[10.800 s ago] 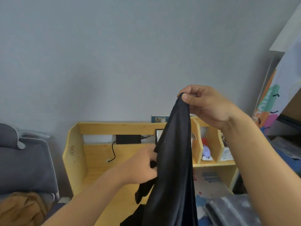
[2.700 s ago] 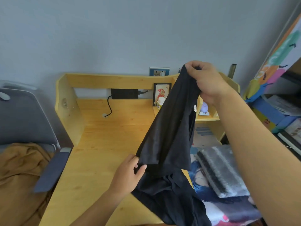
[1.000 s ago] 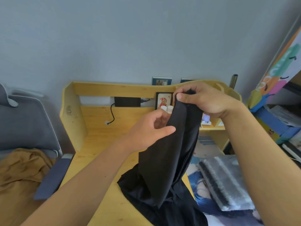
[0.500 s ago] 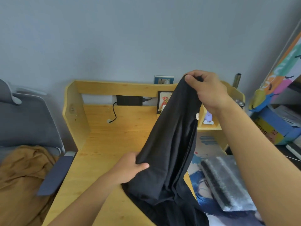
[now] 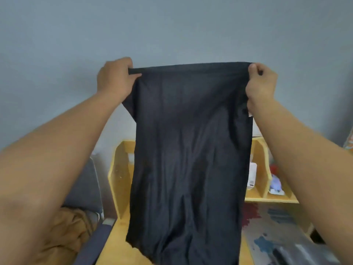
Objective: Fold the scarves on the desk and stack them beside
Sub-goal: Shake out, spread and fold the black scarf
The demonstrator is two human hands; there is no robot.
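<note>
Two hands pinching black scarf (image 5: 189, 150) top corners, long axis hanging vertical

I am holding a thin, matt black cloth scarf (image 5: 189, 150), softly creased and faintly sheer. The desk (image 5: 122, 180) is showing pale, smooth, lightly glossy wood. The chair (image 5: 86, 188) is wearing grey woven fabric, under a mustard cloth (image 5: 76, 226).

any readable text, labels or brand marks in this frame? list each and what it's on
None readable.
Black scarf, held up by left hand and right hand: plain, no visible print.
White box on the desk shelf: markings too blurred to read.
Colourful panel at right edge: mostly cut off, illegible.
</note>
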